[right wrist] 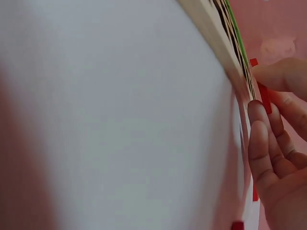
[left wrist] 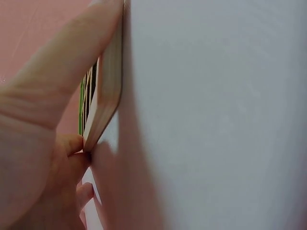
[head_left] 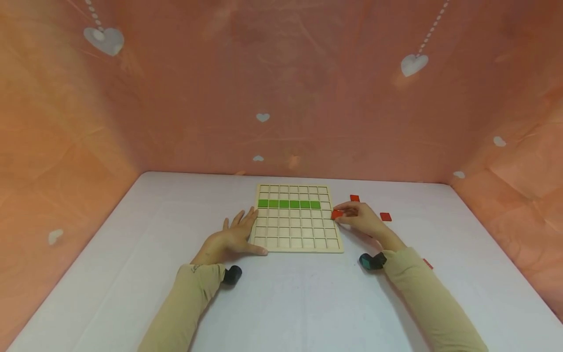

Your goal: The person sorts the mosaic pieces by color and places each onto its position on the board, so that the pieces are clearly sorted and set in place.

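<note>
A pale wooden grid board [head_left: 299,250] lies flat on the white table, with a row of several green square tiles [head_left: 289,204] across its upper part. My left hand [head_left: 233,237] braces the board's left side with fingers spread, the thumb along the near left corner. In the left wrist view the thumb [left wrist: 62,67] lies against the board's thick edge. At the board's right edge my right hand [head_left: 365,220] pinches a red square tile [head_left: 336,214] between thumb and fingers. The right wrist view shows this tile [right wrist: 265,98] edge-on, close beside the grid.
Loose red tiles lie right of the board: one behind the right hand [head_left: 354,198], another red tile [head_left: 385,216] beside it, and a red tile [head_left: 428,264] partly hidden by the right sleeve. Pinkish-orange fabric [head_left: 281,98] with white hearts stands around the table [head_left: 299,303].
</note>
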{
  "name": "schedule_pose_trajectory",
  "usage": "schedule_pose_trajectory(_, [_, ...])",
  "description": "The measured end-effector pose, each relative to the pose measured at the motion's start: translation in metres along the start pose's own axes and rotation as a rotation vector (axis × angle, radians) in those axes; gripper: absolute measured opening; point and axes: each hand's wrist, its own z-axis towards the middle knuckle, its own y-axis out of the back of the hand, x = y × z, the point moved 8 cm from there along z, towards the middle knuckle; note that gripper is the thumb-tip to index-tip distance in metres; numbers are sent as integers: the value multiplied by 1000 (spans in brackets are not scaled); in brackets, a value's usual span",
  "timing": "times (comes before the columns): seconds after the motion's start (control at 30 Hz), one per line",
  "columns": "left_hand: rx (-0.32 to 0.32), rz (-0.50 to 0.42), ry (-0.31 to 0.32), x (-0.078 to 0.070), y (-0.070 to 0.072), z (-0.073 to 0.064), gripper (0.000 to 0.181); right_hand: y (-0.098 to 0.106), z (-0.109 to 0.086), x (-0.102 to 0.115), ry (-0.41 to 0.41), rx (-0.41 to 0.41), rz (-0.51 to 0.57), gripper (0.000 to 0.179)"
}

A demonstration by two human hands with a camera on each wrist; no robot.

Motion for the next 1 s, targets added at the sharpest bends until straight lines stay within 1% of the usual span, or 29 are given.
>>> schedule_pose_trajectory(0.13, [-4, -12, 4, 0, 0, 0, 114, -4, 4, 3, -12, 9, 14, 36])
schedule_pose_trajectory(0.27, [-17, -25, 10, 2, 1, 1, 114, -8, 7, 8, 3, 8, 12, 36])
schedule_pose_trajectory(0.4, [-28, -29, 6, 2, 2, 1, 113, -12, 11, 15, 31, 12, 34, 37])
schedule_pose_trajectory(0.5, [-27, -22, 0, 2, 3, 1, 113, -16, 13, 20, 25, 17, 45, 37])
schedule_pose_trajectory(0.77, [-19, -32, 18, 2, 3, 1, 114, -27, 20, 32, 68, 28, 72, 36])
schedule_pose_trajectory(0.87, [-15, -30, 14, 1, 3, 0, 114, -31, 21, 36, 88, 37, 80, 37])
schedule_pose_trajectory(1.0, [-13, -50, 15, 1, 3, 0, 113, -35, 24, 40, 101, 47, 101, 37])
